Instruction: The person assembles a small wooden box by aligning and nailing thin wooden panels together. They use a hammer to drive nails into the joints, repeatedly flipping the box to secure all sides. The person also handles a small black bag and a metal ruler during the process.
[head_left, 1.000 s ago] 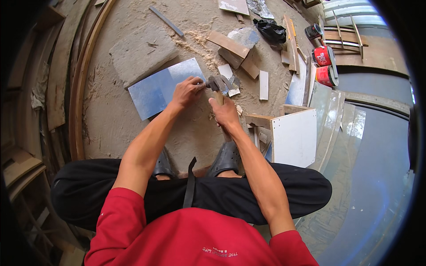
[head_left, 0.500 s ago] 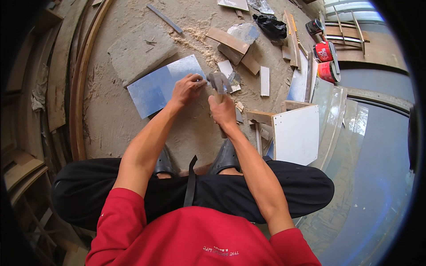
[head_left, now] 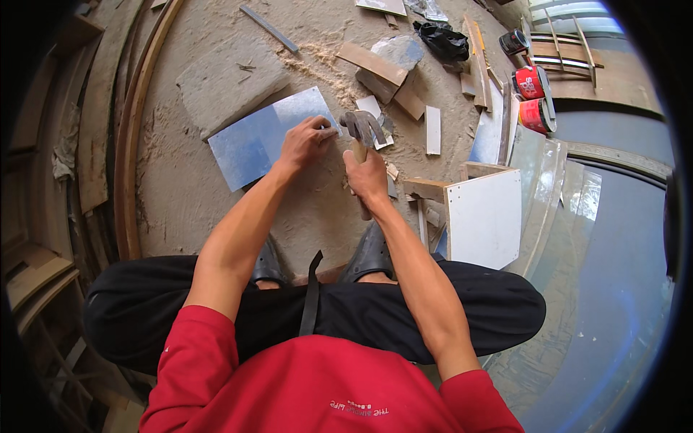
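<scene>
A panel with a shiny blue-white face (head_left: 249, 148) is tilted in front of me, one edge by a stone slab. My left hand (head_left: 304, 143) is at its right edge, thumb and fingers pinched together. Whatever sits between those fingertips is too small to make out. Just to the right, my right hand (head_left: 367, 175) is wrapped round the wooden handle of a claw hammer (head_left: 362, 128). The hammer's metal head is raised close beside the left fingertips, not touching them. Several nails (head_left: 246, 67) lie loose on the grey stone slab (head_left: 216, 85).
A white-faced wooden box piece (head_left: 484, 216) stands by my right knee. Wood offcuts (head_left: 372, 63), a white strip (head_left: 432, 130) and a black plastic bag (head_left: 442, 41) lie beyond. Red cans (head_left: 530, 83) are at the far right. Long boards (head_left: 130, 144) line the left.
The hammer head has lifted slightly and shifted a little right, away from the left fingertips. My left hand keeps its pinch at the panel's edge.
</scene>
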### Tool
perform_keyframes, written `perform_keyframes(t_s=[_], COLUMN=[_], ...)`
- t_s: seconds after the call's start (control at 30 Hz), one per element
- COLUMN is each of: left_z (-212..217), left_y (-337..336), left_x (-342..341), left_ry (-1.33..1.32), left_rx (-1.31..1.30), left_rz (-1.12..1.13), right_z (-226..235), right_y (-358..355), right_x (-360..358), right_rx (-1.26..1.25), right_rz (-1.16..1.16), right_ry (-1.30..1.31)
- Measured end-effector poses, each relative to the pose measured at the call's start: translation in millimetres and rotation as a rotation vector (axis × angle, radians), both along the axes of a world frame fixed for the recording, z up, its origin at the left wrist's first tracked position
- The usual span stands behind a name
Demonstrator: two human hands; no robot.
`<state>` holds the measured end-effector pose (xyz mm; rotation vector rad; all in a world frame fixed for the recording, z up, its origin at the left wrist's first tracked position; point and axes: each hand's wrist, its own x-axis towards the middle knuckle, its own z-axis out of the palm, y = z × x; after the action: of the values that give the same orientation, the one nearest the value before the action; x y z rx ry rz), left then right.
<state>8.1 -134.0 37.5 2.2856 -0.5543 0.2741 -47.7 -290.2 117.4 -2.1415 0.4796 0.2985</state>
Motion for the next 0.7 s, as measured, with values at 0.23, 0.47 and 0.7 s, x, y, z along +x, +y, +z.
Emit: perform_keyframes(t_s=[0.23,0.47,0.7], left_z=[-2,-10,-11], left_y=[-1,5,17], left_x=[1,2,9], left_ry=[0.0,0.016,0.098], left_rx=[-0.033,-0.078,-0.132], left_rz=[0.006,0.014,-0.075], right_z=[4,18,22], right_y=[3,6,6], right_x=[0,3,3], right_rx=[-0.004,0.067,-0.012], right_rz=[0.033,0.001,0.049], right_ry=[-0.01,0.097,0.026])
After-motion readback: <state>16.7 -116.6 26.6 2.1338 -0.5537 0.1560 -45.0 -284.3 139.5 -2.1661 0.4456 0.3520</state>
